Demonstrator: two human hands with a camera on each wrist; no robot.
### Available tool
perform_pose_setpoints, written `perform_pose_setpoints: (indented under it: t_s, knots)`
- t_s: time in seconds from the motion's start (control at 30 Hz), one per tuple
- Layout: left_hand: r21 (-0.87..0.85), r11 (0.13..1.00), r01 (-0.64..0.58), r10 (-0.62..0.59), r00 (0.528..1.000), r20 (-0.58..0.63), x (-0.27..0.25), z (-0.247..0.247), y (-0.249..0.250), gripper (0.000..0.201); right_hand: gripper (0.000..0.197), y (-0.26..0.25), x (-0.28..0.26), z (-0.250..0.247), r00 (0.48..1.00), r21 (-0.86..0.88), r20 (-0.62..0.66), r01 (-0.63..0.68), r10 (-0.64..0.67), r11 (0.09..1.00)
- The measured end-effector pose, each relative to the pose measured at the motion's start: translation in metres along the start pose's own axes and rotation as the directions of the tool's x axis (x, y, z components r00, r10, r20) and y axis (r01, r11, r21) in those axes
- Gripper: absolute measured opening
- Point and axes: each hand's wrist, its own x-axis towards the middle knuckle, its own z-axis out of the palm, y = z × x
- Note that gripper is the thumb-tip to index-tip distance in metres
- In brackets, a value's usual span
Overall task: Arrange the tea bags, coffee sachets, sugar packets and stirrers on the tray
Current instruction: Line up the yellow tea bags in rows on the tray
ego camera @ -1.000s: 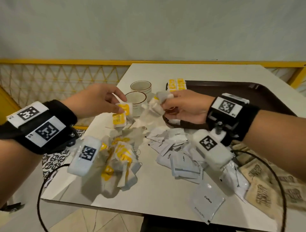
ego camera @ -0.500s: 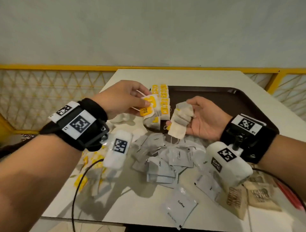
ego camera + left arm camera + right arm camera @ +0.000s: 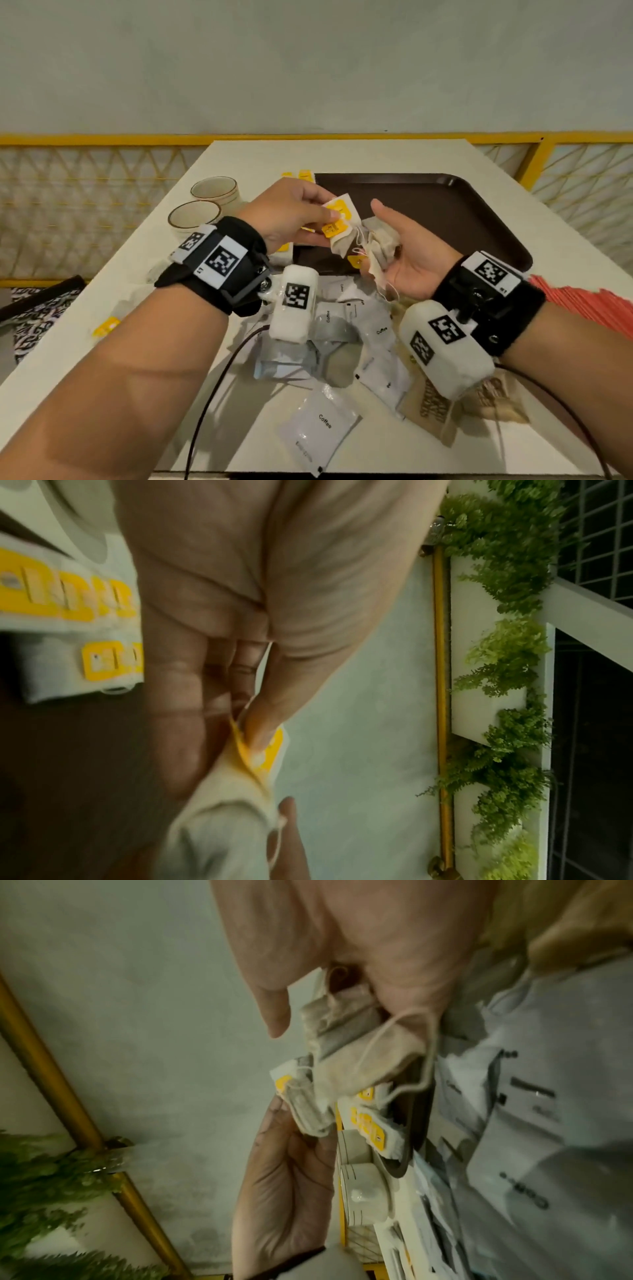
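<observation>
My left hand (image 3: 334,215) pinches a tea bag (image 3: 339,224) by its yellow tag between thumb and fingers; the left wrist view shows the same tag (image 3: 255,750) in the pinch. It is held up against a bundle of tea bags (image 3: 380,246) lying in my right hand (image 3: 407,260), which is palm up and cupped round them. In the right wrist view the bundle (image 3: 352,1056) hangs under the thumb. Both hands hover over the near left corner of the brown tray (image 3: 445,205). Several tea bags (image 3: 68,601) lie in a row at the tray's left edge.
White coffee sachets (image 3: 318,435) are heaped on the table below my wrists. Brown sugar packets (image 3: 435,411) lie at the near right, red stirrers (image 3: 589,301) beyond them. Two cups (image 3: 205,202) stand left of the tray. A loose tea bag (image 3: 106,325) lies near the left edge.
My left hand has carried a tea bag from the left pile over to my right hand. The right hand has turned palm up with its bundle, and the two now meet.
</observation>
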Motion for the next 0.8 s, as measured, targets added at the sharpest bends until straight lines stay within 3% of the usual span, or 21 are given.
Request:
perform_pose_setpoints:
  t_s: [0.13, 0.27, 0.57, 0.7, 0.8]
  knots:
    - [0.059, 0.998, -0.014, 0.01, 0.998, 0.06, 0.01, 0.011, 0.007, 0.017, 0.059, -0.008, -0.006, -0.003, 0.994, -0.168, -0.046, 0.094, -0.103, 0.981]
    - [0.008, 0.999, -0.043, 0.042, 0.996, 0.081, 0.019, 0.015, 0.012, 0.018, 0.037, -0.011, -0.005, -0.006, 0.97, -0.327, -0.083, 0.188, -0.227, 0.926]
    - [-0.137, 0.988, -0.067, 0.084, 0.989, 0.121, 0.029, 0.014, -0.007, 0.032, 0.021, -0.03, 0.004, -0.003, 0.926, -0.314, -0.186, 0.261, -0.329, 0.913]
    - [0.056, 0.992, -0.113, 0.108, 0.991, 0.082, 0.031, 0.003, -0.012, 0.021, 0.016, -0.039, 0.004, -0.007, 0.883, -0.27, -0.257, 0.325, -0.393, 0.906]
    - [0.114, 0.986, -0.118, 0.111, 0.992, 0.064, 0.029, -0.001, -0.011, 0.011, 0.016, -0.036, -0.004, -0.01, 0.894, -0.314, -0.211, 0.321, -0.396, 0.893]
